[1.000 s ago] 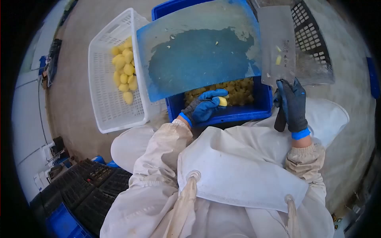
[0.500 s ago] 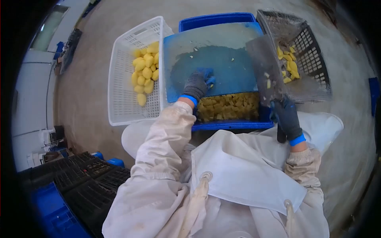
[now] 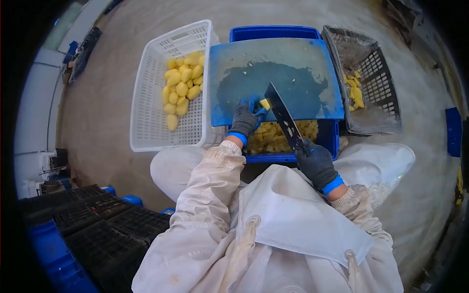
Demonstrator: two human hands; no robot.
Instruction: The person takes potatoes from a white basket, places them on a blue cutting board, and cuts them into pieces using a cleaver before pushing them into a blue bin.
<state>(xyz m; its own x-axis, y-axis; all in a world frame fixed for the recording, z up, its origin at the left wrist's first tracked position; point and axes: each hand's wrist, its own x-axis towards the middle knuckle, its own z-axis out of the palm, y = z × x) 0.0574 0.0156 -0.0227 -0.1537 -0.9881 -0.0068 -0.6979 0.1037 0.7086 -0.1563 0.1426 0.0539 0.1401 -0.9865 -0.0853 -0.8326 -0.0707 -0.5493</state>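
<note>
Gloved in dark grey and blue, my left hand [image 3: 246, 116] is closed on a piece of peeled potato [image 3: 265, 104] near the front edge of the blue cutting board [image 3: 278, 51]. My right hand [image 3: 315, 163] grips a cleaver [image 3: 284, 116], its broad blade upright just right of that piece and pointing away from me. Bits of potato cling to the blade. Below the board's front edge, diced potato [image 3: 273, 139] fills the visible part of a blue bin [image 3: 268, 158]. The cleaver's handle is hidden inside my right glove.
To the left stands a white basket [image 3: 141, 117] with several whole peeled potatoes [image 3: 181, 89]. On the right, a plastic-lined black crate [image 3: 376, 128] contains yellow pieces [image 3: 357, 95]. Black crates [image 3: 105, 249] are stacked at the lower left.
The cleaver has swung left from the board's right side to the potato piece, carried by my right hand. My left hand has shifted slightly, and the potato piece shows more clearly.
</note>
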